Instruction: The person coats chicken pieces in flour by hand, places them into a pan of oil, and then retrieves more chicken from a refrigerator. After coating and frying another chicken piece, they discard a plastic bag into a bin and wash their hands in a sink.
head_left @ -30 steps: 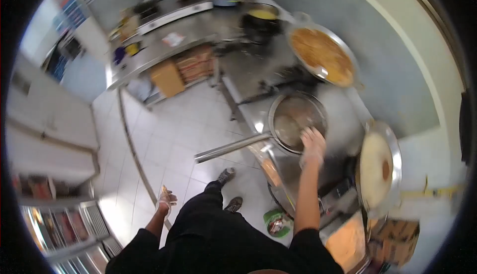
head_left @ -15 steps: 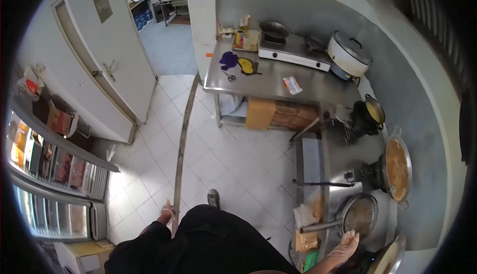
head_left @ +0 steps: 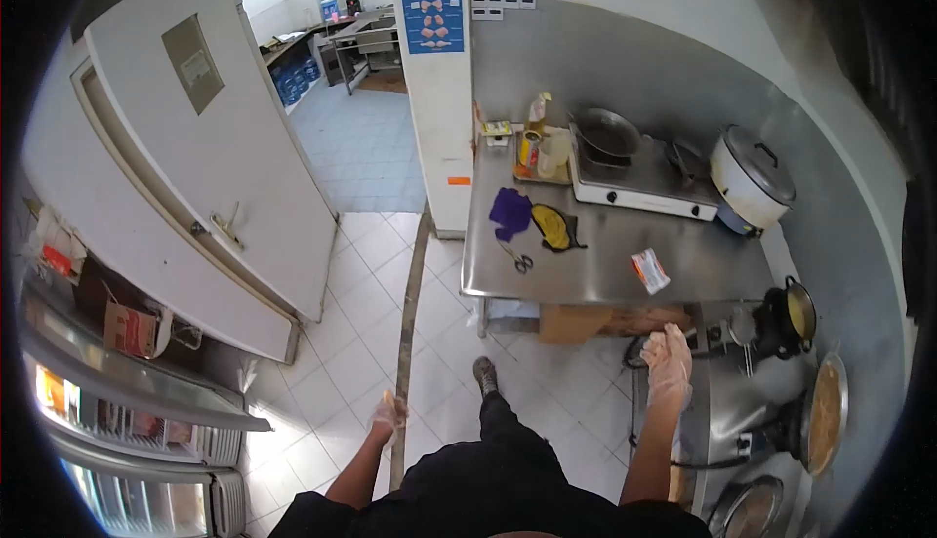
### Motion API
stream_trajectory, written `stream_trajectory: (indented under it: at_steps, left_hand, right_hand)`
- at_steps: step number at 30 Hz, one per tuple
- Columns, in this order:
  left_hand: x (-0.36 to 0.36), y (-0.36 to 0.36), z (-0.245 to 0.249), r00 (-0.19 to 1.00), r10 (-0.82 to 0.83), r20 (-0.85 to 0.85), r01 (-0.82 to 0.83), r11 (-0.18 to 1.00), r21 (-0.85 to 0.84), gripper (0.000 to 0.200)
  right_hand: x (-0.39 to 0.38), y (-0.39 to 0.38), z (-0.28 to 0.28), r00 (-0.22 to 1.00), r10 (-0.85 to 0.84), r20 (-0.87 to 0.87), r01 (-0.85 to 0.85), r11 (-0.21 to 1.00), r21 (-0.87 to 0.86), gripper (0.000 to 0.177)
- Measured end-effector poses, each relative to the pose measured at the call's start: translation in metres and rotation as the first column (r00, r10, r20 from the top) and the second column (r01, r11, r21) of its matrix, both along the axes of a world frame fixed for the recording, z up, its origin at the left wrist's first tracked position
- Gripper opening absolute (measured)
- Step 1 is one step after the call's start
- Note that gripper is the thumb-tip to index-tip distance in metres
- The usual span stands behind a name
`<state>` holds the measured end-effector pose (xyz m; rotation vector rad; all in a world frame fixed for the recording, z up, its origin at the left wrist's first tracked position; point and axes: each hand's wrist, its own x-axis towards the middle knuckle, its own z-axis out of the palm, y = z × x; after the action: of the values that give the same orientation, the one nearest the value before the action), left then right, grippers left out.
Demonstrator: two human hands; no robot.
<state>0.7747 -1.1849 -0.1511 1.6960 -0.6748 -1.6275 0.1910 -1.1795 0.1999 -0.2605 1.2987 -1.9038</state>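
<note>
My left hand (head_left: 389, 415) wears a clear plastic glove and hangs over the tiled floor, with its fingers bunched; what it holds, if anything, is too small to tell. My right hand (head_left: 668, 360), also in a clear glove, is raised in front of the corner where the two steel counters meet. Its fingers look bent, and nothing can be made out in them. On the steel table (head_left: 605, 270) beyond it lie a red and white packet (head_left: 650, 271), scissors (head_left: 522, 262), a purple cloth (head_left: 509, 214) and a yellow and black item (head_left: 555, 228).
A gas stove (head_left: 644, 185) with a black wok (head_left: 606, 135) and a large cooker (head_left: 753, 179) stand at the back. Pans (head_left: 827, 416) line the right counter. An open door (head_left: 210, 148) and glass-fronted fridge (head_left: 146, 431) are on the left.
The view has shifted, and the steel table appears nearer. My right hand has moved forward, away from the handled pan. My left hand is still low over the floor. One leg is stretched farther forward.
</note>
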Motion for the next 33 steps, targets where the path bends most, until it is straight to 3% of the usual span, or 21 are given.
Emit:
stream_trajectory:
  at_steps: [2,4,5,6,8,10,12,16,18,19,21,22,23,24,25,27,28,30,32,33]
  left_hand:
    - [0.024,-0.002,-0.016,0.994,0.039,0.102,-0.049,0.994,0.095,0.081]
    - [0.058,0.020,-0.037,0.981,0.161,0.105,-0.176,0.973,0.149,0.086]
    - [0.067,0.025,-0.021,0.952,0.273,0.138,-0.305,0.892,0.334,0.087]
    - [0.088,0.046,-0.031,0.899,0.434,0.068,-0.428,0.833,0.351,0.087]
    - [0.117,0.067,-0.026,0.822,0.556,0.126,-0.539,0.687,0.486,0.095]
    - [0.126,0.077,-0.016,0.740,0.646,0.186,-0.606,0.522,0.600,0.103]
    - [0.132,0.069,0.001,0.683,0.694,0.227,-0.668,0.468,0.578,0.102]
    - [0.147,0.015,0.008,0.620,0.755,0.212,-0.716,0.435,0.546,0.100]
    - [0.161,-0.020,0.004,0.622,0.760,0.188,-0.715,0.454,0.532,0.098]
    - [0.170,-0.040,0.002,0.625,0.760,0.176,-0.714,0.466,0.522,0.098]
    - [0.197,-0.084,-0.002,0.632,0.759,0.156,-0.711,0.489,0.505,0.096]
    - [0.214,-0.105,-0.002,0.640,0.754,0.147,-0.708,0.505,0.493,0.096]
    - [0.231,-0.126,-0.001,0.647,0.749,0.141,-0.706,0.519,0.482,0.095]
    - [0.248,-0.145,0.001,0.656,0.742,0.138,-0.703,0.535,0.469,0.095]
    - [0.267,-0.163,0.003,0.669,0.730,0.137,-0.697,0.554,0.455,0.094]
    - [0.311,-0.203,0.011,0.691,0.708,0.143,-0.692,0.591,0.416,0.093]
    - [0.332,-0.227,0.016,0.703,0.696,0.144,-0.685,0.610,0.398,0.092]
    - [0.376,-0.264,0.024,0.728,0.669,0.149,-0.669,0.647,0.366,0.091]
    - [0.410,-0.299,0.035,0.750,0.647,0.134,-0.650,0.685,0.329,0.090]
    - [0.425,-0.312,0.041,0.816,0.577,0.031,-0.560,0.776,0.290,0.085]
  right_hand:
    - [0.004,-0.082,-0.002,1.000,0.011,0.005,-0.011,0.998,0.062,0.026]
    - [-0.001,-0.169,-0.016,0.964,0.267,0.008,-0.267,0.963,0.040,0.027]
    - [0.007,-0.210,-0.007,0.961,0.277,-0.024,-0.274,0.958,0.089,0.028]
    - [0.021,-0.250,0.003,0.957,0.287,-0.051,-0.278,0.950,0.141,0.029]
    - [0.034,-0.328,0.024,0.893,0.445,-0.071,-0.432,0.890,0.148,0.031]
    - [0.049,-0.410,0.043,0.815,0.531,-0.232,-0.468,0.839,0.277,0.032]
    - [0.057,-0.492,0.054,0.698,0.640,-0.320,-0.576,0.768,0.281,0.035]
    - [0.100,-0.620,0.106,0.420,0.678,-0.604,-0.514,0.726,0.457,0.034]
    - [0.101,-0.704,0.086,0.261,0.594,-0.761,-0.433,0.777,0.457,0.038]
    - [0.112,-0.719,0.096,0.272,0.596,-0.756,-0.427,0.778,0.460,0.038]
    - [0.141,-0.750,0.137,-0.019,0.526,-0.850,-0.208,0.830,0.518,0.038]
    - [0.139,-0.779,0.129,-0.003,0.522,-0.853,-0.199,0.836,0.512,0.038]
    - [0.131,-0.814,0.115,-0.385,0.323,-0.865,-0.152,0.902,0.405,0.034]
    - [0.128,-0.839,0.109,-0.715,0.095,-0.692,-0.152,0.946,0.287,0.031]
    - [0.137,-0.849,0.120,-0.711,0.105,-0.695,-0.145,0.946,0.291,0.031]
    - [0.160,-0.862,0.161,-0.423,0.401,-0.813,0.026,0.902,0.431,0.026]
    - [0.160,-0.873,0.168,-0.405,0.404,-0.820,0.040,0.904,0.426,0.026]
    - [0.160,-0.895,0.173,-0.571,0.275,-0.774,0.038,0.950,0.309,0.026]
    - [0.155,-0.933,0.173,-0.609,0.276,-0.744,0.070,0.953,0.296,0.023]
    - [0.153,-0.949,0.170,-0.658,0.269,-0.703,0.088,0.955,0.283,0.027]
